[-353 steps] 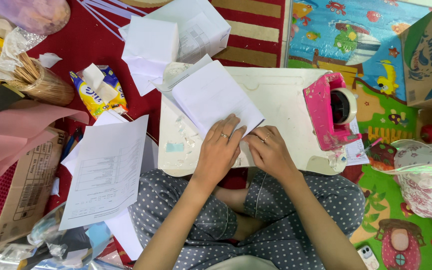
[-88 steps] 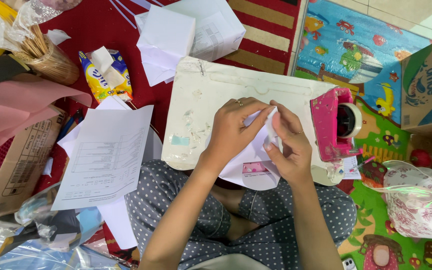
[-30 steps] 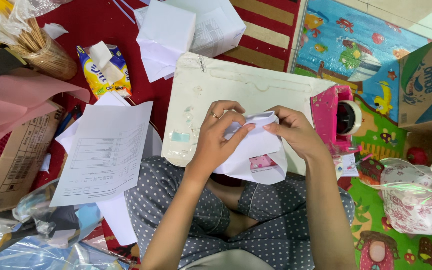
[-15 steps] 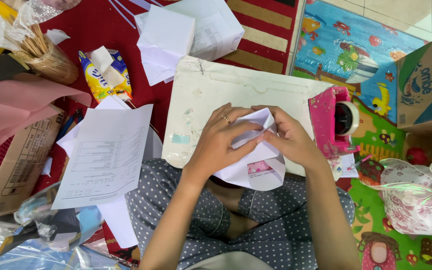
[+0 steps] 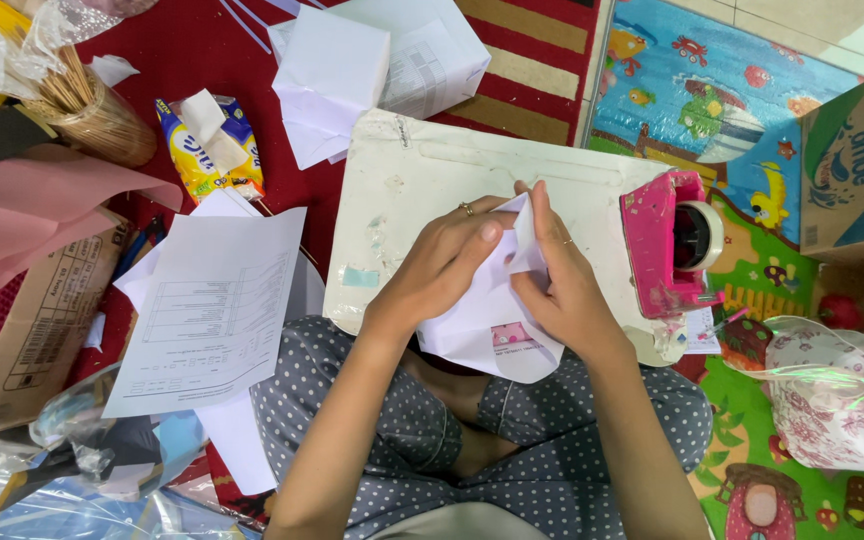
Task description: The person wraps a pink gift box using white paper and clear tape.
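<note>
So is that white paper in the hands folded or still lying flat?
Folded. The white paper is bent into layered flaps, pinched between the left hand and right hand above the white board.

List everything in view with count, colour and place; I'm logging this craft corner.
folded paper: one, white, between both hands
lap board: one, cream, over the knees
tape dispenser: one, pink, board's right end
printed sheet: one, white, left of the board
paper boxes: two, white, above the board
tissue pack: one, yellow, on the red rug
stick basket: one, tan, upper left
cardboard box: one, right edge
left hand: grip on the paper
right hand: grip on the paper
</note>
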